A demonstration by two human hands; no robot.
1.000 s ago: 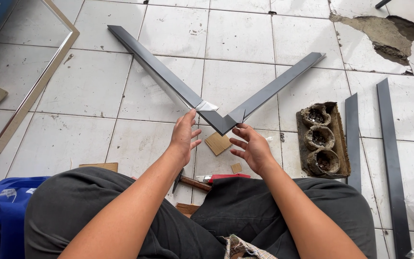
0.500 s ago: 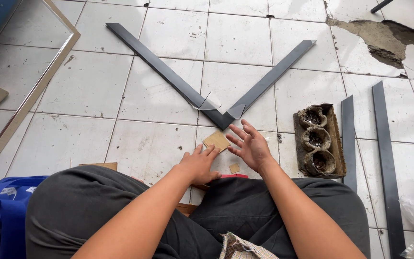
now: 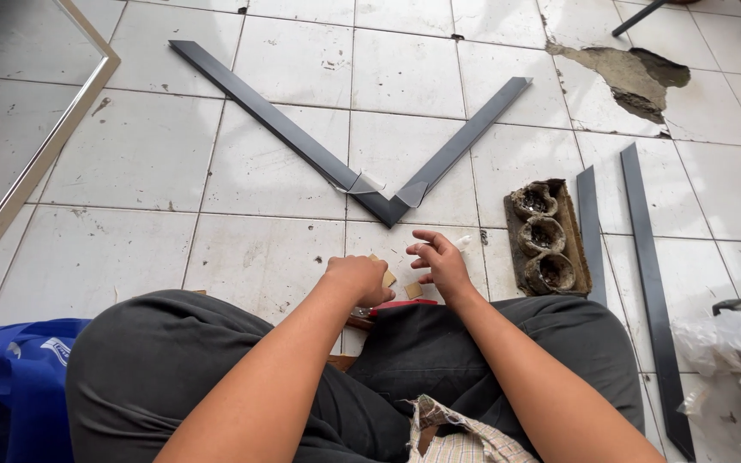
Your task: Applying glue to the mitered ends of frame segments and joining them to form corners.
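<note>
**Head view: both hands low over small cardboard scraps on the tiled floor**

Head camera looks down over my lap. My left hand point(image 3: 358, 279) is curled closed over a small tan cardboard piece point(image 3: 388, 277), which pokes out at the thumb side. A second cardboard scrap point(image 3: 412, 291) lies on the floor tile just beside it, between my two hands. My right hand point(image 3: 439, 261) hovers close by, fingers loosely spread and half bent, holding nothing that I can make out. A red-handled tool point(image 3: 392, 306) lies under the left hand, against my dark trousers; I cannot tell what kind it is.

Just ahead of the hands, two dark grey metal bars point(image 3: 349, 176) meet in a V, with pale tape or film curling at the joint. To the right sits a brown tray point(image 3: 566, 236) with three crusted round cups. Beyond it two more dark bars point(image 3: 645, 257) lie side by side. A metal-framed glass panel point(image 3: 40, 159) lies far left, a blue bag point(image 3: 10, 386) by my left knee, and crumpled clear plastic point(image 3: 731, 343) at the right edge. One tile at top right is broken point(image 3: 628, 77).
</note>
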